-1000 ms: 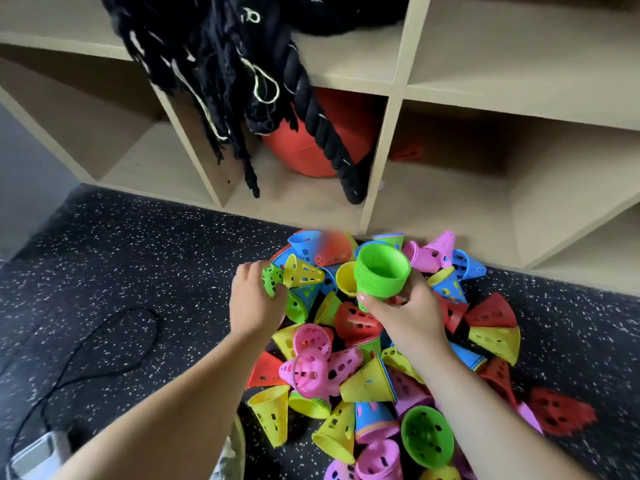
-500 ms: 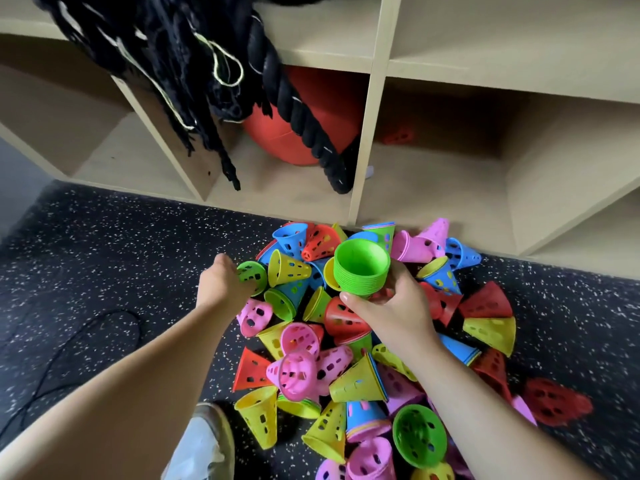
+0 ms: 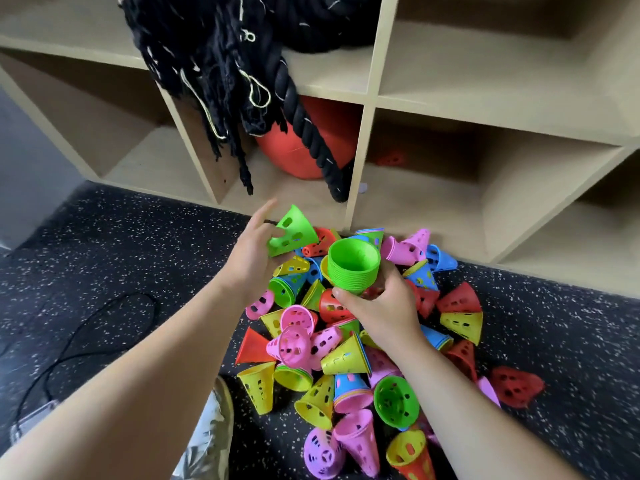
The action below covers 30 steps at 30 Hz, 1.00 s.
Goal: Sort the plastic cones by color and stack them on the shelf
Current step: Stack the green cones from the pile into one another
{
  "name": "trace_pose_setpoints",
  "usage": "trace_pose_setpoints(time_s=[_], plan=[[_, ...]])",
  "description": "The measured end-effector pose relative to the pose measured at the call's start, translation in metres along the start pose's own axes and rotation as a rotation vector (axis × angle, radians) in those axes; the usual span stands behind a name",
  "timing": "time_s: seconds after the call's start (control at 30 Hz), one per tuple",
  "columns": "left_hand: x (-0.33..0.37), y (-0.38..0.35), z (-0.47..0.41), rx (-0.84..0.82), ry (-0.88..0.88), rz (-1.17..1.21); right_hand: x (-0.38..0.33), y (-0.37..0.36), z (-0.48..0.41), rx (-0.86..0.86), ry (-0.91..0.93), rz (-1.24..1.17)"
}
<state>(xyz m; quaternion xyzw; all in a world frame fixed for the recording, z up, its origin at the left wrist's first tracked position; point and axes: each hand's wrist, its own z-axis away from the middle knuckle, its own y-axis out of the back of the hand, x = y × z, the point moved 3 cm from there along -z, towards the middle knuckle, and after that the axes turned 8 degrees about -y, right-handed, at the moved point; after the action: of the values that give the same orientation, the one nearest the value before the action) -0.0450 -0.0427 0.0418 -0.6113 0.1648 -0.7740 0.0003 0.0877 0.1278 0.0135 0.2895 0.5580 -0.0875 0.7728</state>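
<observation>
cable: black, loops on the speckled floor, well left of the left hand.
shoe: under the left forearm, at the pile's near-left edge.
left hand: grips one green cone by its left side, with one finger stuck out straight; the cone is held above the pile, narrow end up.
rope: thick and black, hangs from an upper shelf compartment, beyond the left hand.
ball: red, in the bottom compartment behind the rope.
green stack: nested green cones, mouths up, just right of the single cone and apart from it.
right hand: curled round the stack's lower end, holding it over the pile.
pile: loose cones in pink, yellow, red, blue and green, on the floor under and around both hands.
shelf: wooden, beyond both hands; the compartment past the right hand has one red cone at the back.
</observation>
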Motion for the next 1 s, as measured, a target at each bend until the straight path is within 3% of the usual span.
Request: trace_pose_setpoints(time_s=[0.17, 0.33, 0.57, 0.7, 0.9, 1.0], plan=[[0.018, -0.035, 0.018, -0.282, 0.035, 0.193, -0.005, 0.011, 0.017, 0.017, 0.021, 0.012], [0.030, -0.055, 0.030, -0.448, -0.030, 0.107, -0.011, 0.019, 0.023, 0.034, 0.002, 0.043], [0.039, -0.077, 0.044, -0.712, -0.418, -0.684, -0.009, 0.026, 0.019, 0.066, -0.019, 0.085], [0.041, -0.087, 0.048, -0.740, -0.456, -0.905, -0.007, 0.027, 0.019, 0.088, -0.016, 0.083], [0.043, -0.072, 0.039, -0.511, -0.544, -0.644, -0.009, 0.030, 0.021, 0.047, -0.020, 0.057], [0.039, -0.069, 0.038, -0.485, -0.561, -0.772, -0.013, 0.029, 0.020, 0.034, -0.005, 0.032]])
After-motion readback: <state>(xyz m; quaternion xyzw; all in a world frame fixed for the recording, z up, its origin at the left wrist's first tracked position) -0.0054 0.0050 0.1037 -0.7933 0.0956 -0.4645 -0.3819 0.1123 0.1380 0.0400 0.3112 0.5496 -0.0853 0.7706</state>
